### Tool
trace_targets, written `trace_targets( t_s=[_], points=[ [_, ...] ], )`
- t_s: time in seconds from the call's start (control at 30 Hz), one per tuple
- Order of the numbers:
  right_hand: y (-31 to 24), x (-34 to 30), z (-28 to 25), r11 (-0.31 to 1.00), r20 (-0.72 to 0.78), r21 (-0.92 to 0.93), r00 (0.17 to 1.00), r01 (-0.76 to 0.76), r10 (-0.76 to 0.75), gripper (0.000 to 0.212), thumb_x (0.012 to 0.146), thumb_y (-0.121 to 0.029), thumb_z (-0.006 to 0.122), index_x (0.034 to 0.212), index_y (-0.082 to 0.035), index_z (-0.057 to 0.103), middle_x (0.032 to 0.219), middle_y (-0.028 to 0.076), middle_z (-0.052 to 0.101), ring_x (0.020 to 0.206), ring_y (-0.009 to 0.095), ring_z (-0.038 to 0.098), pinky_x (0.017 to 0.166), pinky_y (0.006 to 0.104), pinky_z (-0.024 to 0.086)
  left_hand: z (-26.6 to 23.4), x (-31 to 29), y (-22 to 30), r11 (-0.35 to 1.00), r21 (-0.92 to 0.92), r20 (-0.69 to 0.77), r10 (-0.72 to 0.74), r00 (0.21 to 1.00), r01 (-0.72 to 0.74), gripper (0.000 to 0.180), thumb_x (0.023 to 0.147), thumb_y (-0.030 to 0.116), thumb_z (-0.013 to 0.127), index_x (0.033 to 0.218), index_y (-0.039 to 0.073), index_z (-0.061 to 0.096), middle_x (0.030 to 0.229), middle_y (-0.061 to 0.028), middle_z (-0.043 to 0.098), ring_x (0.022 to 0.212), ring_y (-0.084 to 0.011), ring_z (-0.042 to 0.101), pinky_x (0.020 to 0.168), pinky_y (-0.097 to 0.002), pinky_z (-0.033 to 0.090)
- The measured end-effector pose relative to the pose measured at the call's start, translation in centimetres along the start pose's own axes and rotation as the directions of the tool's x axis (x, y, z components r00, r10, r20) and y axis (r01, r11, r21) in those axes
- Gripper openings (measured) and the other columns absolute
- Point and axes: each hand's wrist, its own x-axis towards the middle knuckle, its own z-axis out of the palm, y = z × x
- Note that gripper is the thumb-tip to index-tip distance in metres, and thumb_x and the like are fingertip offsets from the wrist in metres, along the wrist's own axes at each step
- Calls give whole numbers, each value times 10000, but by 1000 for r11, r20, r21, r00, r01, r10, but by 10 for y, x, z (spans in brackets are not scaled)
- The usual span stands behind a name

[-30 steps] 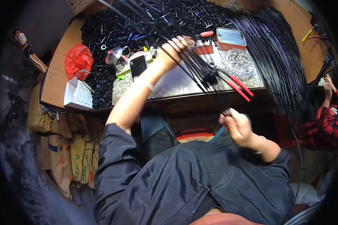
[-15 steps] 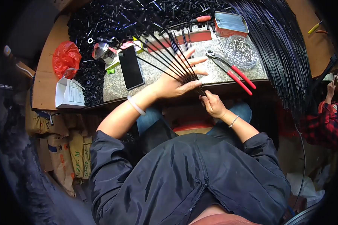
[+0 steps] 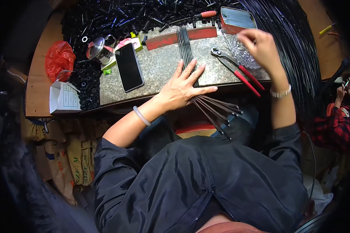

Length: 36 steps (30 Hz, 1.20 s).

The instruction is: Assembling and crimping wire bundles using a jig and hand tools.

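Observation:
My left hand (image 3: 179, 86) lies flat over a bundle of thin dark rods (image 3: 185, 44), fingers spread, pressing them at the table's front edge. On the far side the rods lie side by side across a red bar (image 3: 155, 43); on the near side their thicker ends fan out over my lap. Up at the right, my right hand (image 3: 262, 46) is curled, thumb and fingers drawn together, above a clear dish (image 3: 248, 62) of small shiny pieces. Whatever its fingertips may hold is too small to make out. Between the hands rest red-handled pliers (image 3: 238, 72).
A black phone (image 3: 129, 66) lies left of the rods, near a lidded metal jar (image 3: 101, 50), red plastic bag (image 3: 60, 60) and white box (image 3: 65, 97). Dark parts (image 3: 116, 15) heap along the back. Long black rods (image 3: 287, 58) hang over the right edge beside a red tin (image 3: 237, 19).
The rods have come down from the air onto the table and red bar, under my left hand. My right hand has let go of them and moved up and right to the clear dish.

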Motion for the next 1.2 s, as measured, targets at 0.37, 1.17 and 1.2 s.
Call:
trace_targets(
  t_s=[0.37,1.17,1.2],
  points=[
    [80,76,36,936,91,-351,994,-21,56,172,785,-235,668,861,-84,700,846,81,634,870,266,589,758,372,482,5,-3,2,999,40,-73,1,997,2,557,816,317,607,1299,508,406,1397,-186,343,1326,-457,245,1059,-615,190],
    [11,90,135,984,264,156,964,-81,37,215,819,-219,653,942,-45,684,859,123,678,821,216,658,749,319,495,6,0,-1,999,46,-119,15,993,-10,620,810,261,564,1333,515,346,1402,-209,332,1288,-459,318,1022,-600,278],
    [11,90,136,985,258,160,966,-59,16,212,820,-216,652,941,-46,685,855,121,678,818,216,657,751,318,494,7,0,-2,999,44,-119,15,993,-10,620,810,261,564,1333,515,346,1402,-209,332,1288,-459,318,1022,-600,278]
  ],
)
